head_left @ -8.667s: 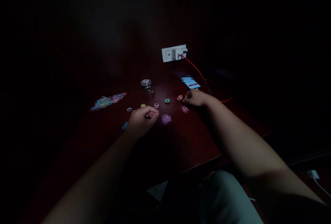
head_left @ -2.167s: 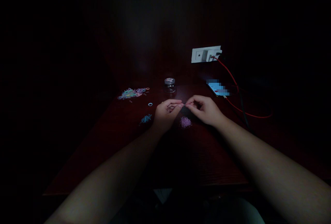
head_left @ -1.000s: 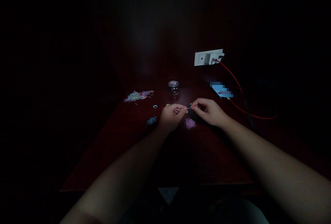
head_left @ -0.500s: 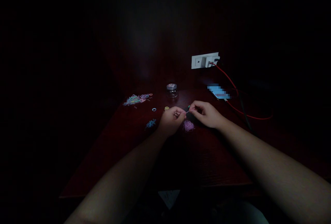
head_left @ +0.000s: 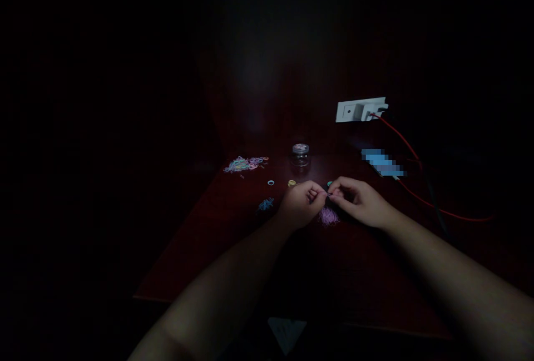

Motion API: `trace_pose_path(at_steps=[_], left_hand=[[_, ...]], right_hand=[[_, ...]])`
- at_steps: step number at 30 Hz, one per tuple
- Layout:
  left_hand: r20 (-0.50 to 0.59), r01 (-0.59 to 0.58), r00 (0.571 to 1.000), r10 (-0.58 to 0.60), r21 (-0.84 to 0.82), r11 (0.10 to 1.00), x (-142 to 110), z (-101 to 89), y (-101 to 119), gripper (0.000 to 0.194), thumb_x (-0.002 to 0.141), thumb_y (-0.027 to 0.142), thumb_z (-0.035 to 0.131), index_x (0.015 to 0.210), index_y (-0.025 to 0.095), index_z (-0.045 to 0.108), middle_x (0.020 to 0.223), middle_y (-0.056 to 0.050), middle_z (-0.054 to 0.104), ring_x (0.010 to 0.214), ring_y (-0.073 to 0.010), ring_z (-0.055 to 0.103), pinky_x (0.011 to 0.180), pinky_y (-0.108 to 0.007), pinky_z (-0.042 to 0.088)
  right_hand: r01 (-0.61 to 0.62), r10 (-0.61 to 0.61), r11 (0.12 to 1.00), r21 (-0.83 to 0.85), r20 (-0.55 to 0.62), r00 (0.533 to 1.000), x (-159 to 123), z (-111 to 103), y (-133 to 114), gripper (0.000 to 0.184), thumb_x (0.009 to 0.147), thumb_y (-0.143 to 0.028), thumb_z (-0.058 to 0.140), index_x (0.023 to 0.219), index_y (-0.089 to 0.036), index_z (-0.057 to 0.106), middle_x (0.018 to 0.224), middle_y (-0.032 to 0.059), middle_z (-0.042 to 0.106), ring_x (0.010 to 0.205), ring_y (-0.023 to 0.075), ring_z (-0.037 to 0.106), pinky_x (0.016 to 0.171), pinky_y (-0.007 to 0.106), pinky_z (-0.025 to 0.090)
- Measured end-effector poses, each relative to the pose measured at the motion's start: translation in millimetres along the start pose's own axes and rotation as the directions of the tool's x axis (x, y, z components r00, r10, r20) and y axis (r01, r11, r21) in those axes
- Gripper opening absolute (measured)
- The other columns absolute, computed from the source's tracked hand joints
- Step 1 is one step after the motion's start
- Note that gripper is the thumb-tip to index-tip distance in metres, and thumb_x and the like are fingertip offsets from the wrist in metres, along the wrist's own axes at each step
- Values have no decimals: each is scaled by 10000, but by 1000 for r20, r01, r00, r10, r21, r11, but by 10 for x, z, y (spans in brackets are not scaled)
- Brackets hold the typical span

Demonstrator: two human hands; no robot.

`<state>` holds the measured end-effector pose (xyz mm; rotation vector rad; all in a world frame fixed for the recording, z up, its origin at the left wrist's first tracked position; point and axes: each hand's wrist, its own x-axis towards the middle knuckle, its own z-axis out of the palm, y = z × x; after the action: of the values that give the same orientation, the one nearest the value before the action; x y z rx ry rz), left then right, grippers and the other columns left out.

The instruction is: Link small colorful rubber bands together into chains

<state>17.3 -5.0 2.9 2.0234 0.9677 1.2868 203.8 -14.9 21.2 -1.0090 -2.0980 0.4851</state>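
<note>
Thin band pinched between two hands in dim light

The left hand (head_left: 301, 205) and right hand (head_left: 364, 202) nearly meet, fingertips closed on a thin, pale, stretchy-looking band (head_left: 328, 194) (tiny, and mostly hidden by the fingers). It sits above the table, near a loose pile of thin purple bands (head_left: 329, 218). A small green ring (head_left: 330, 184) lies just beyond the fingertips.

If either pinch loosened under tension, the band could flick away or drop among the purple ones; a low wrist could scatter that pile.

No brand is readable: the round-lidded clear jar (head_left: 300, 151) bears markings too small to read, and the phone's lit screen (head_left: 381, 163) is pixelated.
</note>
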Motion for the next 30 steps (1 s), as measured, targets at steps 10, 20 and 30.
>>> trace_pose_path(at_steps=[10,20,30], left_hand=[[-5,-20,1000,20,7,1000,-4,-16,-7,125,803,254,576,745,148,607,641,1,606,565,-87,513,536,-204,413],[-27,-1,1000,1,6,1000,13,-3,-68,138,824,274,573,787,153,628,690,-17,645,605,-104,557,563,-223,445],[26,30,999,-29,-25,999,4,-17,31,158,749,262,678,860,150,674,763,-36,693,650,-111,598,596,-226,486]], right_hand=[[-9,7,999,-49,-25,1000,21,-39,64,153,874,-301,516,821,-174,585,752,32,602,687,153,544,617,265,429],[-27,25,996,-82,-19,1000,12,-27,49,152,864,-302,525,820,-178,601,752,30,618,676,152,552,610,264,428],[-15,15,999,-48,-14,1000,12,-11,70,185,860,-345,544,850,-182,632,740,34,638,669,158,564,614,271,449]])
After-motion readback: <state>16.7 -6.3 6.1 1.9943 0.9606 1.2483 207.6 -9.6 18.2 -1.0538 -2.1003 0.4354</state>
